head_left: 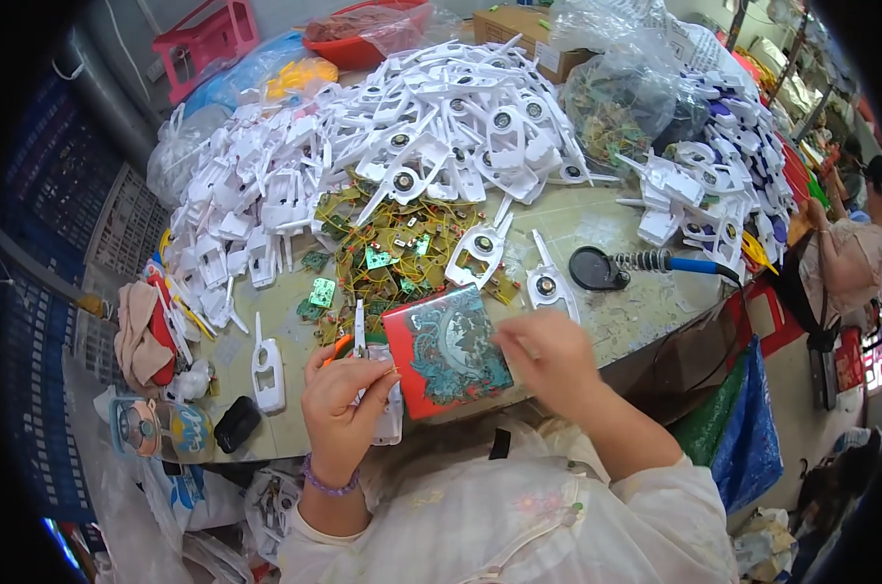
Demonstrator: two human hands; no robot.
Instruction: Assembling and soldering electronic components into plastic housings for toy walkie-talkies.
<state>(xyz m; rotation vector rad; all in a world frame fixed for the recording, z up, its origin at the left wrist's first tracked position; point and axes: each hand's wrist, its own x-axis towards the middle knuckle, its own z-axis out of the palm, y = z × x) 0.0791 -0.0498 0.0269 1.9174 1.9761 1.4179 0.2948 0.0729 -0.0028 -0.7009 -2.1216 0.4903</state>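
My left hand (342, 399) grips a white plastic housing part (390, 420) against the near edge of the worktable (635, 321), with orange-handled pliers (342, 345) poking up beside the fingers. My right hand (546, 356) hovers to the right with its fingers pinched together; whatever it pinches is too small to make out. Between the hands lies a red and teal patterned box (445, 350). Just beyond it sits a heap of small green circuit boards (387, 255).
A large pile of white plastic housings (402, 136) covers the back of the table, another pile (723, 185) lies at right. A soldering iron on its black stand (624, 266) rests right of centre. A solder spool (141, 428) sits at left. Another person (849, 253) stands far right.
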